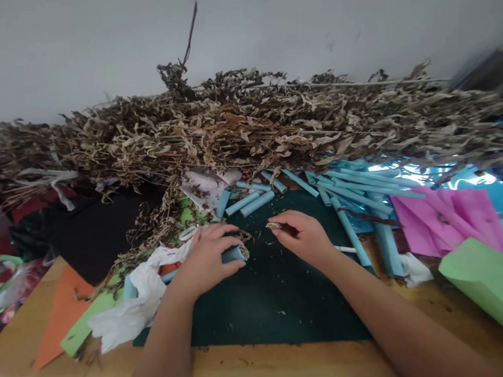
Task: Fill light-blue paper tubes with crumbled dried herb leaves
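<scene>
Your left hand [208, 254] closes around a blue paper tube [234, 254] on the dark green cutting mat [276, 301]. The tube lies almost level, its long axis running left to right, and its open end faces your right hand [302, 236]. That hand sits just beside the opening, fingers pinched narrow on a small tuft of dried leaf bits [275, 226], a little above and to the right of the tube's mouth. The tuft and the mouth are near but apart. More rolled blue tubes [252, 201] fan out beyond both hands, below the long heap of dried leaves [247, 125]. Pink paper [443, 221] and a green sheet [495, 286] lie off to your right on the wooden table [290, 369].
</scene>
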Available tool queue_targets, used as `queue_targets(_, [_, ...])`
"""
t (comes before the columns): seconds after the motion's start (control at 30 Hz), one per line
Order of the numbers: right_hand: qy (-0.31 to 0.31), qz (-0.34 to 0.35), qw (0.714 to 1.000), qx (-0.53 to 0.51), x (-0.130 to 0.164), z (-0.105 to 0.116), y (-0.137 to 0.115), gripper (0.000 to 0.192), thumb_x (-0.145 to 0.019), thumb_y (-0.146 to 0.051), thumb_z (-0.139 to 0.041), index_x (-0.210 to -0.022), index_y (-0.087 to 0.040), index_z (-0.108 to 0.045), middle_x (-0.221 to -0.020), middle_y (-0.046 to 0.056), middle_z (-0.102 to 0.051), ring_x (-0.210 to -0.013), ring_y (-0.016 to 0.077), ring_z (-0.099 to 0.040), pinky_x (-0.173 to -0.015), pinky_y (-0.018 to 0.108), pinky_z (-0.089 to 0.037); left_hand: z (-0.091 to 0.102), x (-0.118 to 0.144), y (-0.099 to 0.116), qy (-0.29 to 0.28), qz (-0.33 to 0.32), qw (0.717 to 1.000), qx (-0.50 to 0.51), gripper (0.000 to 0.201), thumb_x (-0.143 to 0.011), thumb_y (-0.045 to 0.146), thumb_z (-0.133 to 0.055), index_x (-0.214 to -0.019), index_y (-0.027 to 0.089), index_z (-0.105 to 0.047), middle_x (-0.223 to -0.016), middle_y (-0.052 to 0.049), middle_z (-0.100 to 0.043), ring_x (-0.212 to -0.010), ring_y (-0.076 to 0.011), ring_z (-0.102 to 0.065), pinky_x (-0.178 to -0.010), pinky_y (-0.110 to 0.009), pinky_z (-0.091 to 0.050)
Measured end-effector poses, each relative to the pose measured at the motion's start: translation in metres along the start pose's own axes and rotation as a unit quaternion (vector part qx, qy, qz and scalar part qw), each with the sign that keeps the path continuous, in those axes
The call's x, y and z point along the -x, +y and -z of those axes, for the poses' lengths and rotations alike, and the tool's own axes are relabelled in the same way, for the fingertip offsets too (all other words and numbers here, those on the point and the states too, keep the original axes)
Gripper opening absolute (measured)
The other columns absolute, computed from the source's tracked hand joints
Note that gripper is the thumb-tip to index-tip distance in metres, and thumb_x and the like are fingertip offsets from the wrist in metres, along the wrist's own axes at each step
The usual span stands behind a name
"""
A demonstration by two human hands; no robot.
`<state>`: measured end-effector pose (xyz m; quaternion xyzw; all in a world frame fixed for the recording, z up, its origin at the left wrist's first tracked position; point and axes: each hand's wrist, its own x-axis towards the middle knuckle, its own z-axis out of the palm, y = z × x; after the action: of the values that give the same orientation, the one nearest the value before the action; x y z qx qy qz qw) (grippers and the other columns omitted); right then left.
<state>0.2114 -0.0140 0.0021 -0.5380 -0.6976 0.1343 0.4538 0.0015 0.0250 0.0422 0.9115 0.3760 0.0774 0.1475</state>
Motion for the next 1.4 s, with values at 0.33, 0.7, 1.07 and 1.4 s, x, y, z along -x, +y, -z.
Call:
queue_targets(0.33, [0.028,0.129,0.989,-0.066,0.005,0.013,-0.019,0.024,-0.071,-0.014,-0.048,-0.092,-0.022,-0.057,-0.078,0.004,-0.061,-0.067,0.0143,-0.056,-0.056,0.027,-0.046,-0.019,-0.002,0.032,0.014,-0.103,0.963,0.250,0.032,-0.077,0.028,-0.047,-0.108,0.020,-0.049,-0.105,-0.007,-0.057,-0.096,-0.0175,-0.051,-0.084,-0.029,-0.039])
queue_targets(0.7, [0.022,0.112,0.991,-0.068,0.007,0.016,-0.017,0.029,-0.071,-0.013,-0.049,-0.098,-0.025,-0.049,-0.073,0.002,-0.056,-0.057,0.0119,-0.050,-0.052,0.025,-0.044,-0.038,-0.004,0.032,0.046,-0.090,0.936,0.338,0.035,-0.073,0.025,-0.050,-0.108,0.018,-0.047,-0.105,-0.009,-0.055,-0.094,-0.0184,-0.052,-0.082,-0.030,-0.041])
queue_targets(1.07, [0.062,-0.020,0.981,-0.185,0.007,0.014,-0.014,0.014,-0.073,-0.018,-0.051,-0.085,-0.024,-0.055,-0.077,0.003,-0.056,-0.062,0.0135,-0.051,-0.050,0.025,-0.042,-0.052,-0.004,0.036,0.105,0.006,0.819,0.564,0.040,-0.070,0.030,-0.054,-0.105,0.023,-0.035,-0.089,-0.006,-0.054,-0.077,-0.0181,-0.058,-0.071,-0.035,-0.048])
queue_targets(1.4, [0.148,-0.192,0.902,-0.357,0.001,0.000,0.002,0.013,-0.068,-0.023,-0.058,-0.080,-0.021,-0.057,-0.068,-0.001,-0.054,-0.051,0.0078,-0.042,-0.048,0.022,-0.035,-0.029,-0.016,0.025,0.165,0.150,0.574,0.788,0.019,-0.076,0.028,-0.047,-0.092,0.026,-0.037,-0.076,0.003,-0.054,-0.063,-0.0107,-0.058,-0.054,-0.025,-0.049])
